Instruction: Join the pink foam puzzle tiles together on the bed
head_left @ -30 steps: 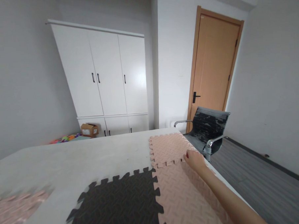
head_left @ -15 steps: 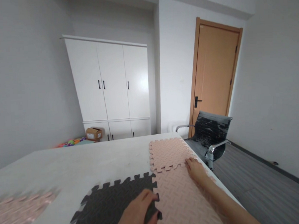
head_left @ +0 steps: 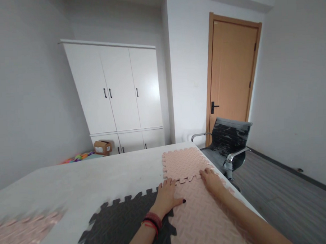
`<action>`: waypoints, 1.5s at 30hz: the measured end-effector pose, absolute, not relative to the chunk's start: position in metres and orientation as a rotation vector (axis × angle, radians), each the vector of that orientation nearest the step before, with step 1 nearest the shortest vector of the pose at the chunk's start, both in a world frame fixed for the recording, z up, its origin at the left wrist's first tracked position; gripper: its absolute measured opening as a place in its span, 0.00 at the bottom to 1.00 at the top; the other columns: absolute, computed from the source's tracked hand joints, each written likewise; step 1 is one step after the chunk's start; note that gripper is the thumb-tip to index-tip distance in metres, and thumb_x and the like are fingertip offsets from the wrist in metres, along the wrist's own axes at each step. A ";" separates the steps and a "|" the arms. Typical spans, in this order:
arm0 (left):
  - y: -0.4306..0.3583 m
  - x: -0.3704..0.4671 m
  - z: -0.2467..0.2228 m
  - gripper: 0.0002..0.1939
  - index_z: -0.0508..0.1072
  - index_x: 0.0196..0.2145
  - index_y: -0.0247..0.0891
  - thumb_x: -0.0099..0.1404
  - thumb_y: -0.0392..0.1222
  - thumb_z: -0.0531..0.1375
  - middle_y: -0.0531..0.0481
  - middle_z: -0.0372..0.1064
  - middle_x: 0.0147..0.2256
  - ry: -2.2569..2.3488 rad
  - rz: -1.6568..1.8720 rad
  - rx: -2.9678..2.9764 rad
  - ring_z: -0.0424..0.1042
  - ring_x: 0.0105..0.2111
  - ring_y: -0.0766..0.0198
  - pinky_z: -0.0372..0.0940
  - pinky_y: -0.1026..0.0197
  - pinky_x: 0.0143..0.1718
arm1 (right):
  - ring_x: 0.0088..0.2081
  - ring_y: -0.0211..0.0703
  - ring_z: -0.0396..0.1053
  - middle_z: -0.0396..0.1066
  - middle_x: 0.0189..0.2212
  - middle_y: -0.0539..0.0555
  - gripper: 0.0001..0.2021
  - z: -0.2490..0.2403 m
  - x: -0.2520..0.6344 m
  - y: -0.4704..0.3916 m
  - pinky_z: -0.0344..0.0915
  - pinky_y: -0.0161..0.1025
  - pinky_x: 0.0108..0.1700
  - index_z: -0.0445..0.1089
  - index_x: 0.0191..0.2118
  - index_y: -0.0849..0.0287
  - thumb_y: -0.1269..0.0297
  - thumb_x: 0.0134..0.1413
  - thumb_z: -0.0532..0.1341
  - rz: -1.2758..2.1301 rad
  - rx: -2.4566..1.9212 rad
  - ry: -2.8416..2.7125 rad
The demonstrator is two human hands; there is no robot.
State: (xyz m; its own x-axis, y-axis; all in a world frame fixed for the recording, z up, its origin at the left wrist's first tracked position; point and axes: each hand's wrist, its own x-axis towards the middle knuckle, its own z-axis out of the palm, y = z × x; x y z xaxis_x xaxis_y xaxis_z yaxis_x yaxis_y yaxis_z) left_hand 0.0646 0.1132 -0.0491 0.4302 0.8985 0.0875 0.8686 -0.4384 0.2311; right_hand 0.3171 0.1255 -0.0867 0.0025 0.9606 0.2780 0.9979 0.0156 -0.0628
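My left hand (head_left: pixel 167 198) lies with fingers apart over the upper right corner of the dark grey foam mat (head_left: pixel 113 221), its thumb reaching onto the near pink mat (head_left: pixel 199 214). Red and dark bands circle that wrist. My right hand (head_left: pixel 211 180) rests palm down, fingers apart, across the seam between the near pink mat and the far pink mat (head_left: pixel 182 163). The interlocking teeth of the two pink mats meet, with a thin dark gap visible along part of the seam. Both hands hold nothing.
Another pink mat (head_left: pixel 24 234) lies at the left of the white table (head_left: pixel 100 177). Beyond the table's right edge stands a worn black chair (head_left: pixel 228 140). A cardboard box (head_left: pixel 102 147) and colourful items (head_left: pixel 79 157) sit behind, before a white cabinet (head_left: pixel 118 91).
My left hand has moved forward along the dark mat's right edge to its far corner, fingers now flatter. My right hand stays near the pink seam. The view has shifted slightly.
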 end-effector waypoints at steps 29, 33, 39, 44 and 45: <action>0.116 0.103 -0.037 0.32 0.67 0.51 0.33 0.59 0.62 0.49 0.32 0.67 0.47 1.524 0.188 2.730 0.65 0.48 0.43 0.61 0.44 0.47 | 0.56 0.51 0.60 0.63 0.55 0.61 0.24 -0.066 0.332 0.104 0.54 0.47 0.55 0.54 0.61 0.52 0.58 0.61 0.43 -0.027 -1.768 -2.338; 0.111 0.117 -0.038 0.34 0.69 0.48 0.30 0.55 0.62 0.55 0.30 0.67 0.45 1.640 0.172 2.698 0.65 0.46 0.39 0.62 0.43 0.44 | 0.53 0.55 0.62 0.66 0.51 0.63 0.22 -0.063 0.319 0.110 0.54 0.53 0.53 0.60 0.57 0.51 0.56 0.61 0.45 -0.151 -1.897 -2.379; 0.106 0.120 -0.036 0.35 0.68 0.48 0.32 0.56 0.64 0.52 0.32 0.67 0.45 1.683 0.130 2.691 0.66 0.46 0.43 0.62 0.47 0.44 | 0.47 0.60 0.67 0.68 0.46 0.68 0.24 -0.064 0.292 0.117 0.57 0.57 0.47 0.60 0.57 0.53 0.52 0.61 0.44 -0.146 -1.965 -2.351; 0.107 0.121 -0.041 0.35 0.68 0.48 0.32 0.56 0.65 0.50 0.33 0.67 0.44 1.683 0.140 2.713 0.66 0.45 0.44 0.62 0.48 0.44 | 0.52 0.63 0.62 0.63 0.53 0.67 0.24 -0.068 0.279 0.110 0.54 0.61 0.50 0.58 0.58 0.45 0.46 0.58 0.46 -0.132 -1.979 -2.312; 0.108 0.121 -0.041 0.35 0.68 0.47 0.33 0.56 0.65 0.50 0.34 0.67 0.44 1.680 0.145 2.717 0.66 0.45 0.45 0.62 0.49 0.44 | 0.53 0.62 0.62 0.63 0.54 0.67 0.25 -0.068 0.280 0.109 0.53 0.60 0.50 0.57 0.59 0.45 0.46 0.58 0.46 -0.125 -1.977 -2.307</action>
State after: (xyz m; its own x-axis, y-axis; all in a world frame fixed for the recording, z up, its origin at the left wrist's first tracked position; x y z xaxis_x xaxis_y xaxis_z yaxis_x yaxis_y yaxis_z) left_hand 0.1208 0.1078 -0.0412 0.4443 0.8896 0.1061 0.8946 -0.4469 0.0002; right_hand 0.2799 0.1085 -0.0677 -0.1517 0.9800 0.1292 0.9882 0.1533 -0.0031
